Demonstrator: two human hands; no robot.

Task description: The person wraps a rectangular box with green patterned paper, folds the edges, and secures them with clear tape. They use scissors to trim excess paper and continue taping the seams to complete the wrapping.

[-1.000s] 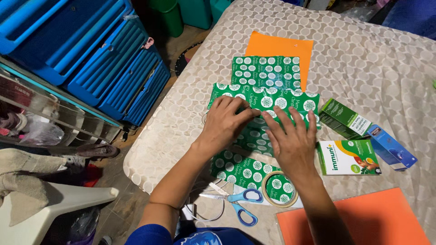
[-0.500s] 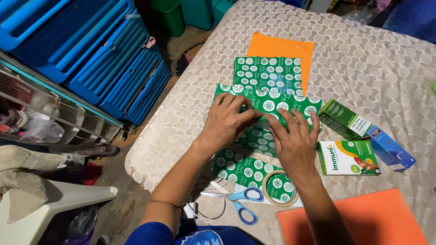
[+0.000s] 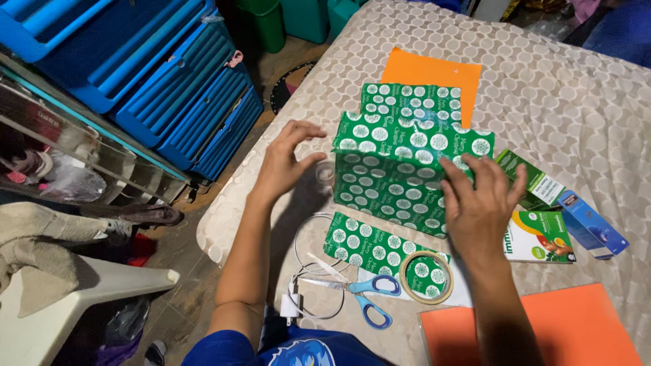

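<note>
green wrapping paper point(image 3: 393, 179) with white round motifs covers a box that sits near the middle of the quilted bed point(image 3: 576, 88), and that box is what i'm working on. my right hand point(image 3: 478, 203) lies flat, fingers spread, pressing the box's right side; it grips nothing. my left hand point(image 3: 285, 159) hangs open just left of the box, fingers curled and loose, with a clear bit of tape point(image 3: 324, 173) seemingly between thumb and box edge, though i cannot tell if it is stuck to the fingers. to do this well, i judge the right palm should keep the fold pinned taut while the left lays tape squarely across the seam. tape roll point(image 3: 426, 276) and blue-handled scissors point(image 3: 363, 291) lie near my body, within reach. 2 orange sheets point(image 3: 434, 71) and small cartons point(image 3: 539, 234) lie apart.
</note>
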